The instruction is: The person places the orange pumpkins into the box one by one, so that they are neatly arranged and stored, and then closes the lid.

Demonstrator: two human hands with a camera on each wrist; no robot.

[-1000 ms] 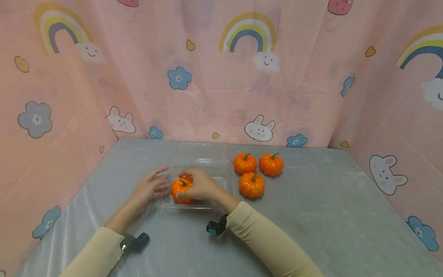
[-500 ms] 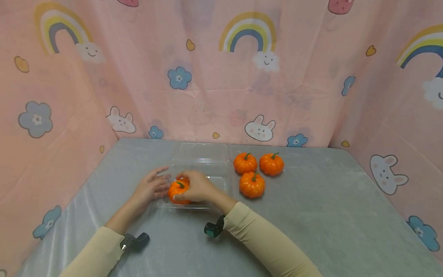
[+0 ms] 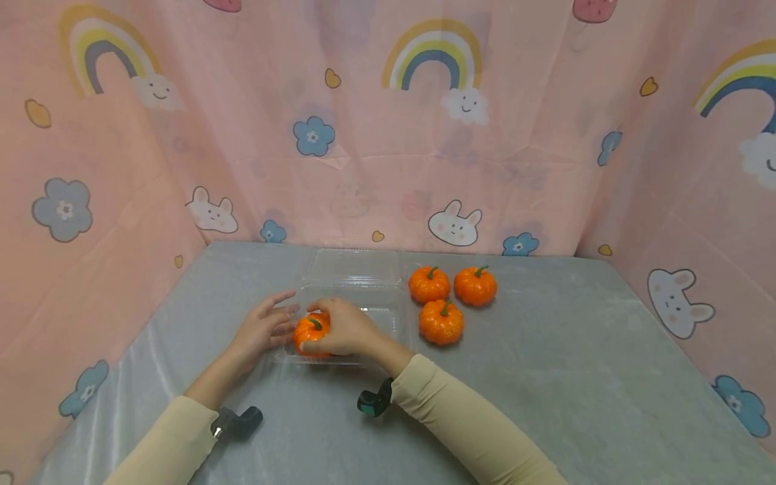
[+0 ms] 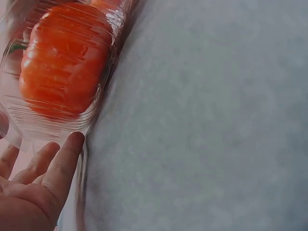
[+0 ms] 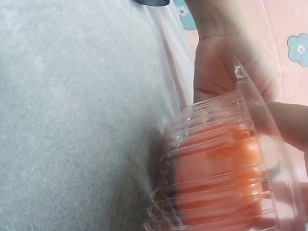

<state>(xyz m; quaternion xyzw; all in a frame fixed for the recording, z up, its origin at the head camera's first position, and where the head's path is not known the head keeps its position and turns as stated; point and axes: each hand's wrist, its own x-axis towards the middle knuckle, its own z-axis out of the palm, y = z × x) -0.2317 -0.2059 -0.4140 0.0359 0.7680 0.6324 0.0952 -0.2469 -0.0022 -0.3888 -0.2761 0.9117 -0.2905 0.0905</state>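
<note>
My right hand point(image 3: 345, 328) grips a small orange pumpkin point(image 3: 312, 331) with a green stem, thumb in front and fingers behind. The pumpkin sits low in the left part of a clear plastic clamshell box point(image 3: 339, 361), whose lid point(image 3: 351, 266) lies folded back. Through the ribbed wall, the pumpkin point(image 5: 216, 173) shows close to the box floor in the right wrist view. My left hand point(image 3: 257, 331) is at the box's left side with fingers extended. In the left wrist view, its fingertips point(image 4: 74, 140) are right at the plastic wall.
Three more orange pumpkins stand grouped right of the box: a back left one point(image 3: 429, 285), a back right one point(image 3: 475, 287) and a front one point(image 3: 441, 323). A grey cloth point(image 3: 545, 377) covers the table. A pink patterned curtain point(image 3: 376, 182) closes the back and sides.
The right hand has slid the pumpkin slightly left within the box, mostly in the first half second. The left hand and the other pumpkins have stayed in place.
</note>
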